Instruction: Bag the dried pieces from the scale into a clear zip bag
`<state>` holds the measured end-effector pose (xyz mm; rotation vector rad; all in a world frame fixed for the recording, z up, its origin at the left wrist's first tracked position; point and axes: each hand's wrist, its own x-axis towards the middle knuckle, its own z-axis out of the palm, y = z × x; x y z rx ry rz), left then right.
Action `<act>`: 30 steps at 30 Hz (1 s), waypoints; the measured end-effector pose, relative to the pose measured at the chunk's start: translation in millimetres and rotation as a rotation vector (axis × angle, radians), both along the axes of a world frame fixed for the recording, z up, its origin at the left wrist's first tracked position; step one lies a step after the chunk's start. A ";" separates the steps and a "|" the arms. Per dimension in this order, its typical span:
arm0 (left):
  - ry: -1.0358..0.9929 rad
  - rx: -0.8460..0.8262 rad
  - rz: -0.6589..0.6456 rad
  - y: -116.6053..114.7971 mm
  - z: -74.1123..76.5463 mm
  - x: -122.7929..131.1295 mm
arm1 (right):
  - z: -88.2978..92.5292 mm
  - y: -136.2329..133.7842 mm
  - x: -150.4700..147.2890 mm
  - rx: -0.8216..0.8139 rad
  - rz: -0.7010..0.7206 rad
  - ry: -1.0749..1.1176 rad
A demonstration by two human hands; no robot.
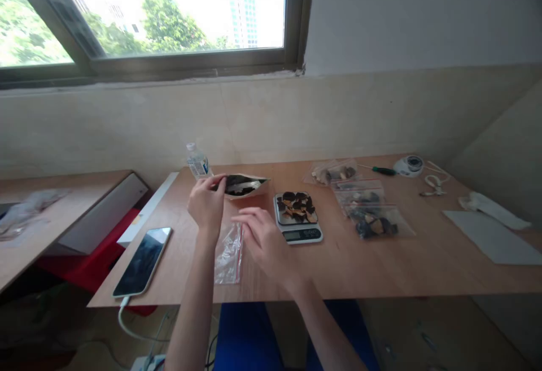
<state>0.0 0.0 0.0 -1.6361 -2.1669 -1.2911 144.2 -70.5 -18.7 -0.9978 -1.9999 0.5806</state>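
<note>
Forearms came up from below; right hand (265, 238) lay flat on empty bag (228, 252), fingers spread. Left hand (207, 201) reached pouch (243, 184), fingers curled at its rim, grip unclear. Bagging step, I judged; next: lift chips from scale (298, 218) into bag.

We look from a single camera worn on the head, above the near edge of the wooden tabletop (381, 258), facing forward and only slightly down. The view reaches across to the far edge, up the pale wall (296, 117) and into the window (169, 9) at the upper left. Our own forearms rise from the bottom edge, close to the lens, while the kitchen scale (298, 218) near the tabletop's middle sits at moderate range. The tabletop's left corner and a neighbouring desk (51, 207) show; its right end runs out of view. No second view overlaps this one.
</note>
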 end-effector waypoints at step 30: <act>-0.241 -0.210 -0.439 -99.9 -175.6 -10.2 | -119.1 -17.4 -33.6 -0.420 -0.383 0.318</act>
